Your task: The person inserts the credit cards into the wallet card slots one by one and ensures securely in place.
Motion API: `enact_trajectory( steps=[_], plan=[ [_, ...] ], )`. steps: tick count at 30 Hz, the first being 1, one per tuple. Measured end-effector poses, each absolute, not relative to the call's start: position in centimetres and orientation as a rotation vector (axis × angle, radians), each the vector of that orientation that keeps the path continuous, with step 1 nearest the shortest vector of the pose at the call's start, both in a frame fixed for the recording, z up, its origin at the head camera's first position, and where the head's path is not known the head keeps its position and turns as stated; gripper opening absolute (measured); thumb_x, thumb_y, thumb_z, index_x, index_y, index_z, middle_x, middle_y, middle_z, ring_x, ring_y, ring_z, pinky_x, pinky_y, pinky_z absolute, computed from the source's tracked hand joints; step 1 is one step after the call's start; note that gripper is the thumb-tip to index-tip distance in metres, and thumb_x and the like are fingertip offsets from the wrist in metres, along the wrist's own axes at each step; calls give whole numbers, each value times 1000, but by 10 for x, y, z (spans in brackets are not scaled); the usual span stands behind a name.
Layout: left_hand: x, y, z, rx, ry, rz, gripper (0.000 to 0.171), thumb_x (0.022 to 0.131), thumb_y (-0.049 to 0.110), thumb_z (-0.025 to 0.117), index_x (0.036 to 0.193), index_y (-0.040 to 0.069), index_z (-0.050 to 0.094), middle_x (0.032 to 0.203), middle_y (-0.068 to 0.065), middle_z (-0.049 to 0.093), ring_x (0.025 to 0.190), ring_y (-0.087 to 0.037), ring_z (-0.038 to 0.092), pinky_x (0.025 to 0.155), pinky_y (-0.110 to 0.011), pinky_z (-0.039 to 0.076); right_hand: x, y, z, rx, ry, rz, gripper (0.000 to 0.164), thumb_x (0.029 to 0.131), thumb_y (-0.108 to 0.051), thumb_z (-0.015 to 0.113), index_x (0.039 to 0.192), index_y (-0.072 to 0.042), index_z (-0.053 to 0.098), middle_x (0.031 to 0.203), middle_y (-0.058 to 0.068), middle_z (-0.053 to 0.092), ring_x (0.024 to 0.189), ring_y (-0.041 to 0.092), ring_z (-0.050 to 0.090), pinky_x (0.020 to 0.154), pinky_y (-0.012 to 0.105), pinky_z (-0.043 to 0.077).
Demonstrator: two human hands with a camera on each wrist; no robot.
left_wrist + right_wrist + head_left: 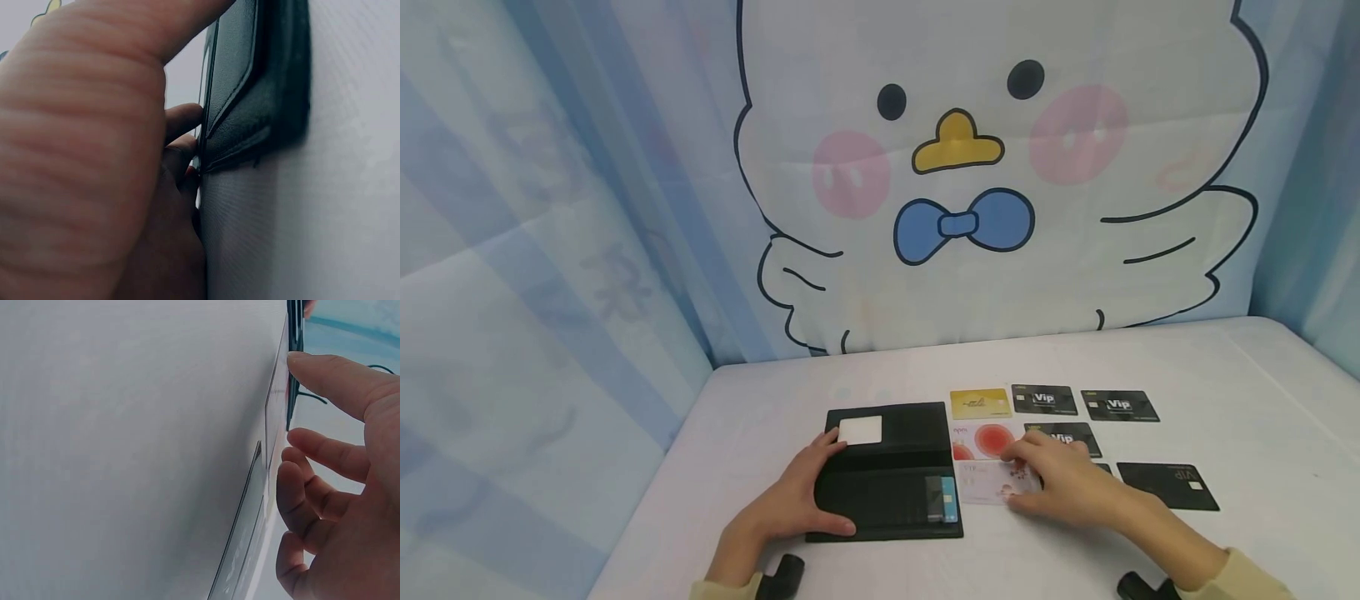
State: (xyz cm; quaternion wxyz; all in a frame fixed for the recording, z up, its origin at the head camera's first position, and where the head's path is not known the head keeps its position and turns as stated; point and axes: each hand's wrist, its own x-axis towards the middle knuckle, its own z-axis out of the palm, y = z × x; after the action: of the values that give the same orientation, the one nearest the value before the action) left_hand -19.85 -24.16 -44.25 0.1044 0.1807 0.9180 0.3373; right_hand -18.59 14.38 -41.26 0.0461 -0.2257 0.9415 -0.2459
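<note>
A black wallet (pixel 880 504) lies unfolded on the table; its stitched leather edge (pixel 234 94) shows close up in the left wrist view. My left hand (pixel 793 496) rests on the wallet's left side, fingers at the upper flap and thumb on the lower one. A white card (pixel 860 430) is in the upper flap, and a blue card (pixel 949 498) sits in the lower flap's slots. Right of the wallet, my right hand (pixel 1067 483) is over a pale pink card (pixel 981 483), index finger near its top edge and thumb near its bottom edge. The other fingers curve loosely.
Above the pale card lie a pink card with a red circle (pixel 992 440) and a gold card (pixel 981 403). Black Vip cards (pixel 1045 400) (pixel 1120 406) and a larger black VIP card (pixel 1168 486) lie rightward. My right hand partly covers others. A printed curtain (pixel 970 292) hangs behind the table.
</note>
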Motion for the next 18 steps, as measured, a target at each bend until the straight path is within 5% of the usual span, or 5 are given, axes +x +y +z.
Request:
enact_trajectory(
  steps=[18],
  plan=[
    [-199,-242,-443,561,2702,1002,111,68,49,91,156,10,35,167,-9,18,152,-37,11,114,-66,19,-189,152,-415,-567,2912,-653,46,72,-36,91,110,-17,71,104,-4,56,94,20,53,78,51,34]
  ],
)
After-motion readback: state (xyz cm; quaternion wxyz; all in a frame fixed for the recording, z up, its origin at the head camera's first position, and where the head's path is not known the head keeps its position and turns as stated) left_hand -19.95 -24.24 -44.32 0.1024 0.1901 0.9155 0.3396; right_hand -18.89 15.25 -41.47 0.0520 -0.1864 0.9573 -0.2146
